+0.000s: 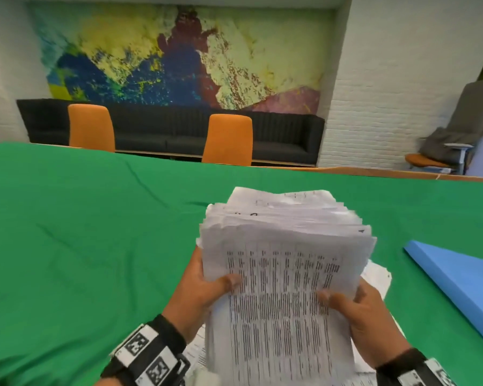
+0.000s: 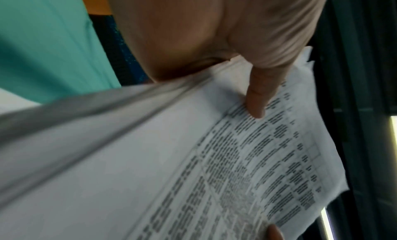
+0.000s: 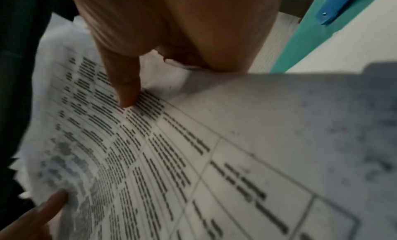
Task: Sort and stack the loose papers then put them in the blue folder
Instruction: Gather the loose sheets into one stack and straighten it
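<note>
A thick stack of white printed papers (image 1: 282,274) stands tilted above the green table, its top edges uneven. My left hand (image 1: 204,288) grips its left side, thumb on the front sheet. My right hand (image 1: 357,305) grips the right side the same way. In the left wrist view my left hand (image 2: 255,99) has its thumb pressed on the printed sheet (image 2: 214,167). In the right wrist view my right hand (image 3: 126,94) presses its thumb on the papers (image 3: 171,150). The blue folder (image 1: 463,285) lies shut on the table to the right; its corner (image 3: 335,7) shows too.
More loose sheets (image 1: 377,277) lie on the green tablecloth (image 1: 81,246) under and behind the stack. Two orange chairs (image 1: 227,139) and a dark sofa (image 1: 285,137) stand beyond the far table edge.
</note>
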`<state>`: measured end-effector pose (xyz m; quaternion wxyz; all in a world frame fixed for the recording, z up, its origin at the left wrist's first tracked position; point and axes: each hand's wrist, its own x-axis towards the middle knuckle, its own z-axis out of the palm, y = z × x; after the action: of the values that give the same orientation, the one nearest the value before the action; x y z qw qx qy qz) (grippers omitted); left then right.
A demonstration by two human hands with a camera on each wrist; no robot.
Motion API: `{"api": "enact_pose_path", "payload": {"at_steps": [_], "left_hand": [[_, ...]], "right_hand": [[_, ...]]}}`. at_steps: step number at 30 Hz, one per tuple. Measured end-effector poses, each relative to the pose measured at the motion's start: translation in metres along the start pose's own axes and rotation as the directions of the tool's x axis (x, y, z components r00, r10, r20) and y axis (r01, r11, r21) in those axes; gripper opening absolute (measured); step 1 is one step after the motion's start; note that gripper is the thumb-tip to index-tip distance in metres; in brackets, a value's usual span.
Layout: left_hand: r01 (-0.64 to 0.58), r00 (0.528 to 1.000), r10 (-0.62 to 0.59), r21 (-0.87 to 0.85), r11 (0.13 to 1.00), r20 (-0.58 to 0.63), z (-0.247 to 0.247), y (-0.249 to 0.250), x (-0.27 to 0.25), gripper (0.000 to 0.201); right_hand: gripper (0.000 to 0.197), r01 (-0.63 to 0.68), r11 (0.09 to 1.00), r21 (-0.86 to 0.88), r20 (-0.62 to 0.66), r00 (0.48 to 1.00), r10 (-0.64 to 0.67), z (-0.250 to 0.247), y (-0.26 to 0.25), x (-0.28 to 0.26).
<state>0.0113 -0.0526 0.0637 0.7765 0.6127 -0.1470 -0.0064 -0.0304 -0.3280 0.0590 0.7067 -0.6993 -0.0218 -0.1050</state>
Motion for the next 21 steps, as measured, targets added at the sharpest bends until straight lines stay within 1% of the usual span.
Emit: {"api": "enact_pose_path", "payload": {"at_steps": [2,4,7,9,10,12,13,15,16,18,19,20,21], "left_hand": [[-0.014,1.0,0.014,-0.048,0.999,0.005,0.0,0.002,0.001,0.082],[-0.026,0.999,0.029,-0.088,0.996,0.028,0.0,0.009,0.005,0.083],[-0.057,0.994,0.066,-0.098,0.994,0.092,-0.004,0.019,0.009,0.095],[-0.086,0.985,0.094,-0.061,0.994,0.143,-0.005,0.021,0.01,0.091],[-0.099,0.983,0.105,-0.046,0.994,0.15,-0.006,0.021,0.01,0.088],[-0.121,0.981,0.125,-0.031,0.992,0.15,-0.006,0.022,0.009,0.089],[-0.146,0.978,0.148,-0.027,0.989,0.149,-0.004,0.023,0.009,0.088],[-0.202,0.971,0.2,0.002,0.979,0.132,0.001,0.027,0.011,0.078],[-0.229,0.968,0.226,0.022,0.973,0.108,0.004,0.029,0.012,0.07],[-0.296,0.955,0.295,0.082,0.952,0.029,0.013,0.033,0.012,0.046],[-0.325,0.943,0.331,0.138,0.935,-0.021,0.02,0.034,0.011,0.036],[-0.353,0.923,0.376,0.216,0.91,-0.079,0.026,0.033,0.011,0.032],[-0.37,0.896,0.423,0.299,0.88,-0.137,0.033,0.031,0.01,0.034]], "right_hand": [[0.036,0.093,0.994,-0.065,-0.014,0.995,-0.094,0.002,-0.007,0.0],[0.033,0.152,0.987,-0.059,-0.01,0.988,-0.153,0.0,-0.014,0.003],[0.034,0.129,0.99,-0.052,0.057,0.99,-0.127,-0.011,-0.018,0.008],[0.042,0.096,0.99,-0.103,0.114,0.99,-0.084,-0.018,-0.016,0.008],[0.047,0.088,0.988,-0.125,0.126,0.989,-0.072,-0.02,-0.015,0.007],[0.054,0.076,0.99,-0.118,0.127,0.99,-0.061,-0.02,-0.013,0.005],[0.054,0.072,0.991,-0.113,0.118,0.991,-0.058,-0.019,-0.012,0.005],[0.037,0.07,0.992,-0.107,0.082,0.995,-0.061,-0.017,-0.013,0.006],[0.031,0.072,0.992,-0.106,0.066,0.996,-0.066,-0.015,-0.016,0.005],[0.027,0.093,0.987,-0.133,0.041,0.995,-0.088,-0.008,-0.019,0.004],[0.024,0.113,0.982,-0.152,0.026,0.994,-0.11,-0.003,-0.021,0.003],[0.019,0.141,0.973,-0.183,0.002,0.99,-0.143,0.003,-0.021,0.001],[0.013,0.179,0.956,-0.232,-0.034,0.981,-0.192,0.009,-0.021,-0.001]]}}
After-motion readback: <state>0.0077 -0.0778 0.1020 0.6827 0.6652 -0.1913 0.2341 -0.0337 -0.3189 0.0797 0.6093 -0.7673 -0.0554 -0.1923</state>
